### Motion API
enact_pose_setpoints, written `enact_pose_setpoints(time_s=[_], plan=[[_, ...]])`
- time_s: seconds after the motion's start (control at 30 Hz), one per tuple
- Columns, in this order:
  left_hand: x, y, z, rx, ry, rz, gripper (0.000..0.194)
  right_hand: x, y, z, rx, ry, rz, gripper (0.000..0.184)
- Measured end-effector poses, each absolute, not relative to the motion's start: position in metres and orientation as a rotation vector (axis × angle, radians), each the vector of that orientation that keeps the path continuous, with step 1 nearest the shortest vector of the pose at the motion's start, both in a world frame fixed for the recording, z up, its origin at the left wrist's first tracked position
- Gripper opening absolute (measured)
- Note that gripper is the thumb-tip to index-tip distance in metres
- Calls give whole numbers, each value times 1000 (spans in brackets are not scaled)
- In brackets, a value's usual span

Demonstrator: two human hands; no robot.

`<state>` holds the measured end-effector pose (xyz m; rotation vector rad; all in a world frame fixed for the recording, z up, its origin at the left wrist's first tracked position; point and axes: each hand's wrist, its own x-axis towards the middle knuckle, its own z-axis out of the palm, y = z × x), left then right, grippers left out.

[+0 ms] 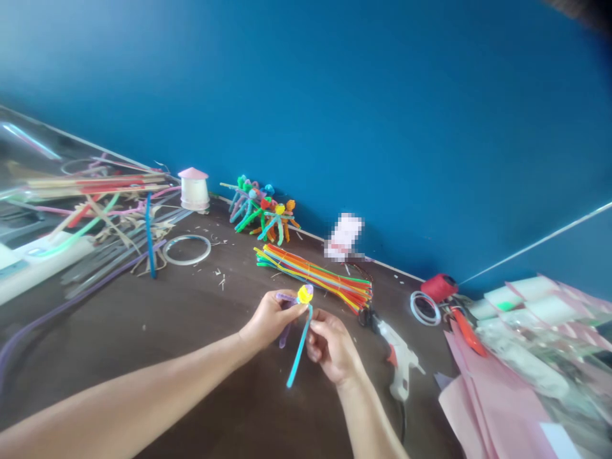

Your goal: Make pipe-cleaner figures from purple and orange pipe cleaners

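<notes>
We were working with a small pipe-cleaner figure [305, 294], held a little below the middle of the frame. It had a yellow coiled top, a purple strand [285, 335] and a long teal strand [299, 357] that hung down. Our left hand [270, 320] was closed around the purple part, with its fingers near the yellow top, and the forearm came in long from the lower left corner. Our right hand [331, 347] was in a narrow pinch on the teal strand, just under the top, and its forearm rose from the bottom edge. Both hands seemed to be above the dark wooden table [143, 357], but we could not tell this surely. Just above them lay a bundle of coloured pipe cleaners [310, 275], and behind it, against the blue wall [335, 95], stood a group of similar figures [261, 213]. To the right were a white hot glue gun [396, 357], a red thread spool [438, 287] and pink paper sheets [492, 408]. At the upper left stood a white cup with a pink cone lid [194, 189].
</notes>
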<state>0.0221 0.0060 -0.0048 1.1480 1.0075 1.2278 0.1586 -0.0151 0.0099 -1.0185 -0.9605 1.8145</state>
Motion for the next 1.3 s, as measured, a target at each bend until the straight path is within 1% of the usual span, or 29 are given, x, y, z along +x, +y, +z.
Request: enact_pose_setpoints(time_s=[0.1, 0.17, 0.33, 0.43, 0.5, 0.73, 0.83, 0.93, 1.07, 1.3], plan=[[23, 6, -6, 1112, 1027, 1226, 23, 156, -16, 5, -1045, -1092, 1661, 4], [23, 6, -7, 1107, 1026, 1236, 23, 154, -16, 3, -1096, -1174, 1532, 4], [23, 8, -8, 1105, 1008, 1223, 23, 155, -16, 8, -1314, -1361, 1176, 17], [24, 8, -7, 1102, 1025, 1191, 23, 159, -14, 11, -1321, -1342, 1030, 18], [23, 7, -6, 1107, 1002, 1142, 22, 161, -13, 10, -1277, -1294, 1079, 18], [21, 6, -4, 956, 767, 982, 18, 165, -9, 4, -1048, -932, 1489, 15], [21, 6, -5, 798, 647, 965, 17, 165, -10, 5, -980, -854, 1588, 17], [21, 5, -6, 679, 613, 960, 18, 163, -11, 4, -959, -835, 1622, 19], [22, 6, -8, 585, 657, 952, 20, 159, -12, 0, -1033, -930, 1474, 19], [25, 7, -5, 574, 820, 1094, 23, 154, -16, 2, -1295, -1368, 986, 16]])
